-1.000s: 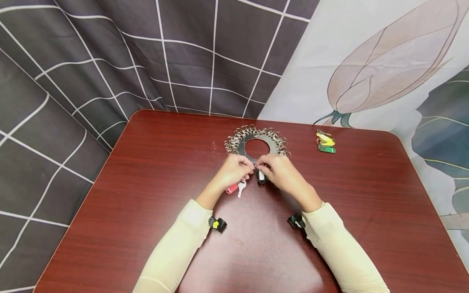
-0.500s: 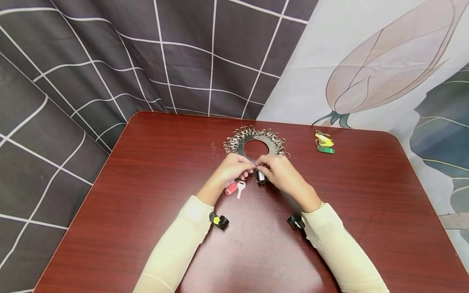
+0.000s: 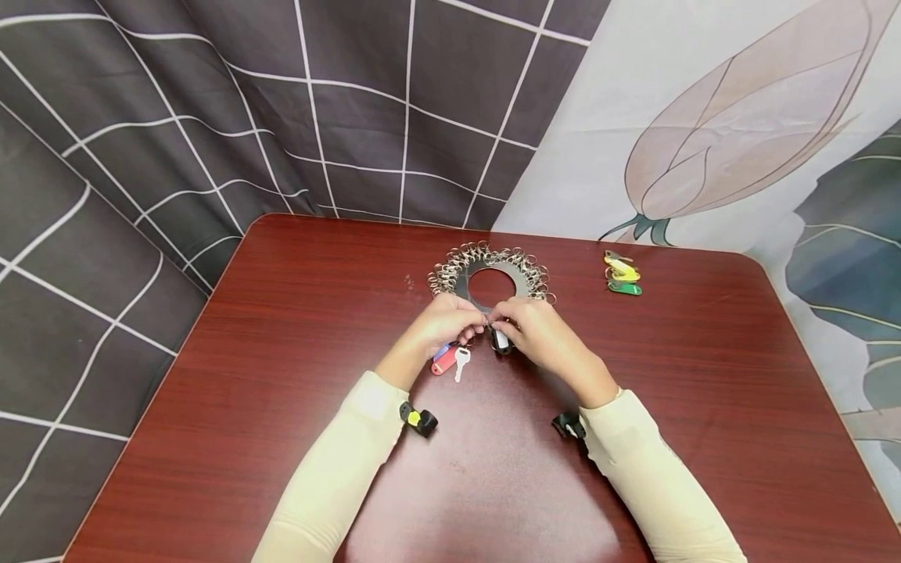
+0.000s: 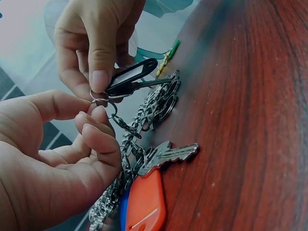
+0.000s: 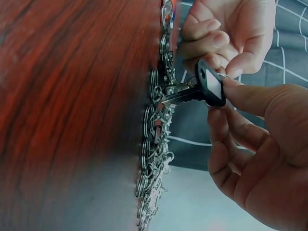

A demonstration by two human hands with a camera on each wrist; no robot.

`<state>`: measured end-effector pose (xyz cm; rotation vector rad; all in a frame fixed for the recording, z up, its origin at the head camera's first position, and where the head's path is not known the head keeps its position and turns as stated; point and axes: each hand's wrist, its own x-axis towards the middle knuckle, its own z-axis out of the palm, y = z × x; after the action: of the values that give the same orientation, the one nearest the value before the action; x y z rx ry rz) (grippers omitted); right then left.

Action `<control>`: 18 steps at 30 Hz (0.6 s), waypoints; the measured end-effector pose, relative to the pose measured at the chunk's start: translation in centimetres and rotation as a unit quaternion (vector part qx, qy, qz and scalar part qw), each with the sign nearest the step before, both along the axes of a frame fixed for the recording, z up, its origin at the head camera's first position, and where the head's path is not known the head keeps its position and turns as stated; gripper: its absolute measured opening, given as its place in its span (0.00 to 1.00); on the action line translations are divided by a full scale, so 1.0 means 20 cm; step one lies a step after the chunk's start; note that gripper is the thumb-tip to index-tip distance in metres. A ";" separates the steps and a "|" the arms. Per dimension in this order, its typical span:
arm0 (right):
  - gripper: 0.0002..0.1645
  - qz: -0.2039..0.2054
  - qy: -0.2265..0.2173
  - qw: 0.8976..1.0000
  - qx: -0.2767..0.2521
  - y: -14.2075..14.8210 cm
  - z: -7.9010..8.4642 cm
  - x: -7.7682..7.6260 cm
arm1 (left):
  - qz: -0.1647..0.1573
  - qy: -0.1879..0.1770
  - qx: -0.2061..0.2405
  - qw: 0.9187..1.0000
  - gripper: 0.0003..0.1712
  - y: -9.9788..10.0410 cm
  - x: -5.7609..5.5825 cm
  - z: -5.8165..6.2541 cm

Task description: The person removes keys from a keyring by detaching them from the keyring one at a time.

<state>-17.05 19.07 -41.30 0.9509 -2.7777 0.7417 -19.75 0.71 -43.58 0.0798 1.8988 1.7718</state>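
In the head view my hands meet at the near side of a flat grey ring (image 3: 522, 274) fringed with small metal clasps and split rings. My left hand (image 3: 450, 322) pinches a split ring (image 4: 107, 101) that links to one of those clasps. The right hand (image 3: 531, 324) pinches the same spot from the other side, at the top of a black key tag (image 4: 131, 78) with a white label. A key (image 5: 185, 95) hangs with that tag. Below my left hand are a red key tag (image 3: 445, 362), a silver key (image 3: 461, 363) and part of a blue key tag (image 3: 440, 351).
A yellow key tag (image 3: 625, 271) and a green key tag (image 3: 624, 288) lie with a key at the back right of the red-brown table (image 3: 296, 313). A dark checked curtain (image 3: 366, 117) and a white patterned cloth (image 3: 584, 180) hang behind the table.
My left hand has shifted slightly left, and the blue tag now shows beside the red one. Both hands keep their pinch at the split ring.
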 end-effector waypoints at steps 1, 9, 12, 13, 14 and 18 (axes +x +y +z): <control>0.03 0.002 0.003 1.000 0.001 0.00 0.00 0.00 | -0.001 0.003 -0.002 1.000 0.09 0.00 0.00 0.00; 0.02 -0.006 0.017 1.000 0.002 0.01 -0.01 -0.01 | -0.008 0.052 -0.036 0.998 0.08 0.01 0.02 0.02; 0.03 -0.012 0.019 1.000 0.001 0.01 -0.01 -0.01 | -0.010 0.078 -0.052 0.996 0.06 0.01 0.02 0.02; 0.03 -0.013 0.019 1.000 0.001 0.01 -0.01 -0.01 | -0.009 0.089 -0.058 0.994 0.06 0.01 0.03 0.02; 0.03 -0.014 0.019 1.000 0.000 0.00 -0.01 -0.01 | -0.009 0.101 -0.064 0.993 0.06 0.01 0.03 0.02; 0.03 -0.020 0.017 1.000 -0.006 0.00 -0.01 -0.01 | -0.012 0.161 -0.100 0.982 0.05 0.01 0.04 0.03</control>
<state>-17.17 19.01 -41.50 0.8940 -2.7511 0.7293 -18.93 0.82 -42.95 0.3318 2.2829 1.6179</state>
